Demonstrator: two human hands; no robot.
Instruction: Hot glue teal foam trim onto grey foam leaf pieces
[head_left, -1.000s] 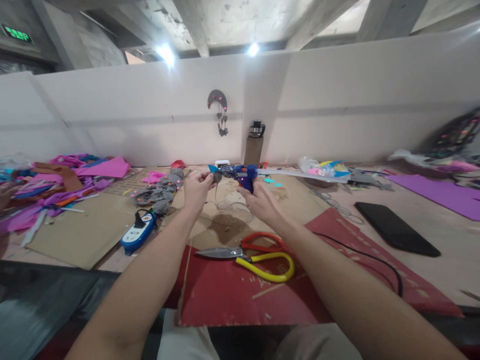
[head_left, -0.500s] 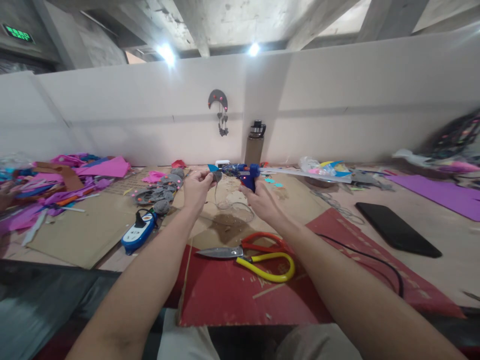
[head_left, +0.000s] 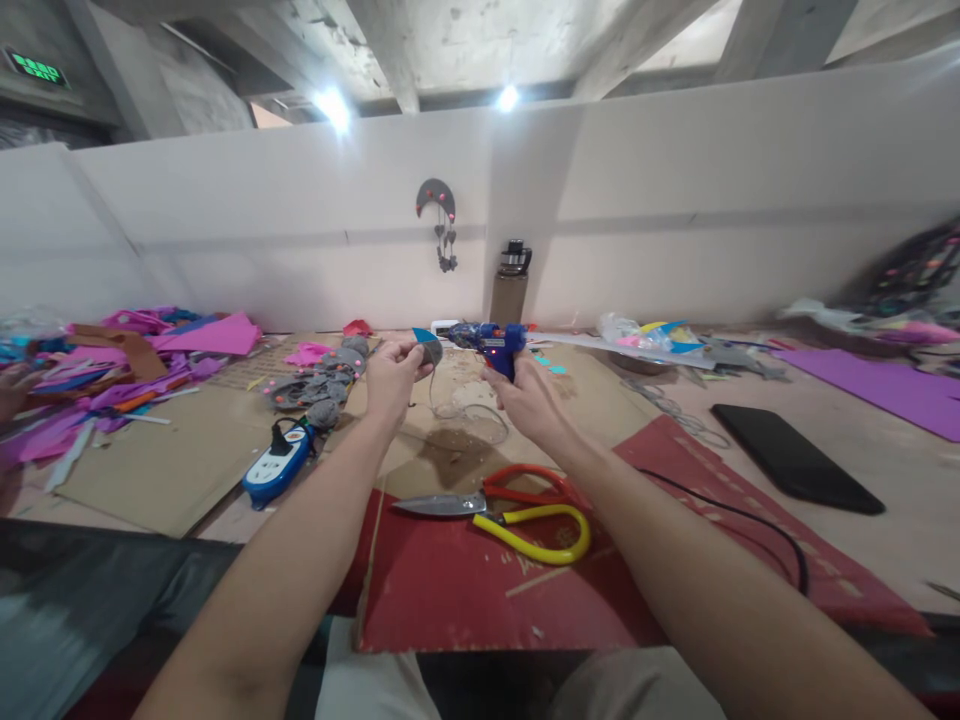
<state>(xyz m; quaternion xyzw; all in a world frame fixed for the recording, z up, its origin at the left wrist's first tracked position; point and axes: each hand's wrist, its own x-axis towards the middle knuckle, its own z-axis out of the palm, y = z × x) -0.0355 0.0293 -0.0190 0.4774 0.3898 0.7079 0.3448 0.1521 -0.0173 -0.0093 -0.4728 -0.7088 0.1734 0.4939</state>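
Note:
My left hand point(head_left: 395, 377) pinches a small grey felt piece point(head_left: 432, 350) with a blue tip point(head_left: 425, 335) on its top. A thin grey cord point(head_left: 450, 411) hangs from the piece and loops on the cardboard. In my right hand point(head_left: 521, 390) is a blue hot glue gun point(head_left: 496, 341), my fingers wrapped round its handle. Its nozzle points left at the felt piece, with a small gap between them. Nearer to me, scissors point(head_left: 517, 512) with one red and one yellow handle lie on red cardboard point(head_left: 480, 600).
A blue-and-white power strip point(head_left: 277, 465) lies left, beside grey felt pieces point(head_left: 319, 385). Bright foam scraps point(head_left: 165, 345) pile up far left, near a person's hand. A black phone point(head_left: 795, 455) lies right. A bottle point(head_left: 510, 290) stands against the wall under a moon hanging point(head_left: 437, 200).
The glue gun has moved slightly right, away from the felt piece, so its nozzle now shows apart from it. The blue tip has turned a little and shows more clearly.

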